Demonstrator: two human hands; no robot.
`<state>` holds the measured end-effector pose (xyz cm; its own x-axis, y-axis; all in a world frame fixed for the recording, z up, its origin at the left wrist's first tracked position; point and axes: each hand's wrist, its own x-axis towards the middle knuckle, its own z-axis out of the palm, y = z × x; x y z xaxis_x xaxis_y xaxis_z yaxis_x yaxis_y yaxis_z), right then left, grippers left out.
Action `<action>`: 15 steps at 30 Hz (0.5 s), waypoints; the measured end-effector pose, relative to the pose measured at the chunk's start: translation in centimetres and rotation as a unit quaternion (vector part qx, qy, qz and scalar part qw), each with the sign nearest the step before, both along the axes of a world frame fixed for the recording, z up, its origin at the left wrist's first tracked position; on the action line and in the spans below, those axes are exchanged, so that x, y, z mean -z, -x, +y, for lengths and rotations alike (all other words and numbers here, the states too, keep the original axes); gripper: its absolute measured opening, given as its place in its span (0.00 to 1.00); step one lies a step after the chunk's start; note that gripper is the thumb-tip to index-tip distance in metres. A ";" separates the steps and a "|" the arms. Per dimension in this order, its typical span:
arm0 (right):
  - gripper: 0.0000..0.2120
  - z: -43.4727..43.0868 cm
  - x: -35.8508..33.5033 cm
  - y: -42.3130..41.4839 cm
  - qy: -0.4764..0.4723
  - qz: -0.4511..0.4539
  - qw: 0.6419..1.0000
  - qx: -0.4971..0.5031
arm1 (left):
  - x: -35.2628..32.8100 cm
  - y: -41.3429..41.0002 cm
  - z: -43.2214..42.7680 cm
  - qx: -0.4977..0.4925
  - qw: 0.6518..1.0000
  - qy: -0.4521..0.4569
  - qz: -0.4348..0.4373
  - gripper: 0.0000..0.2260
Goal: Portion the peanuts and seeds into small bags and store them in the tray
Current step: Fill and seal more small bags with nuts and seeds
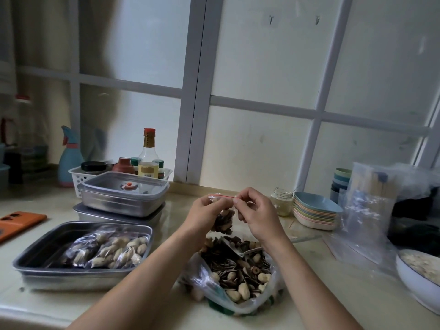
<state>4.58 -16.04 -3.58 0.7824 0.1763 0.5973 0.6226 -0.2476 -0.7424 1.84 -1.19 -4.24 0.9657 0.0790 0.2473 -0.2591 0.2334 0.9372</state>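
Note:
A small clear zip bag (224,221) with a red seal strip hangs between both hands, filled with peanuts and seeds. My left hand (206,214) pinches its top left corner and my right hand (256,211) pinches the seal on the right. Below them lies a large open plastic bag (240,273) of mixed peanuts and sunflower seeds, with a scoop half buried in it. To the left, a steel tray (47,246) holds two filled small bags (107,251) of peanuts.
Stacked lidded steel containers (123,198) stand behind the tray, with a white basket of bottles (78,181) further back. An orange phone (19,222) lies far left. Stacked coloured dishes (314,213), a glass jar (282,201), empty plastic bags (366,210) and a white bowl (414,284) crowd the right.

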 end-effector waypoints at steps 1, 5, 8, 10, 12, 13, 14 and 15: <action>0.07 0.0 0.0 0.0 0.004 -0.004 1.000 0.000 | 0.0 0.0 0.0 0.006 1.000 0.002 -0.002 0.08; 0.09 -0.2 -0.1 0.0 0.024 -0.015 0.999 0.016 | 0.2 0.0 0.0 0.009 1.000 -0.012 -0.002 0.07; 0.09 -0.1 -0.2 0.0 0.027 -0.020 0.999 0.037 | 0.2 0.0 0.0 0.009 1.000 -0.022 0.005 0.08; 0.09 -0.2 -0.3 -0.1 0.005 -0.006 0.999 0.044 | 0.1 -0.1 0.0 0.008 0.999 -0.031 0.009 0.09; 0.08 -0.4 -0.3 -0.2 -0.023 0.022 0.999 0.042 | 0.0 0.0 -0.1 0.008 1.000 -0.016 0.018 0.10; 0.08 -0.6 -0.2 -0.3 -0.030 0.035 0.998 0.041 | 0.0 -0.1 -0.1 0.006 1.000 -0.007 0.021 0.10; 0.07 -0.7 -0.2 -0.3 -0.031 0.046 0.998 0.039 | 0.0 -0.1 -0.1 0.002 1.000 -0.003 0.021 0.10; 0.07 -0.8 -0.1 -0.3 -0.033 0.057 0.997 0.034 | 0.0 -0.2 0.0 0.000 1.000 -0.002 0.021 0.09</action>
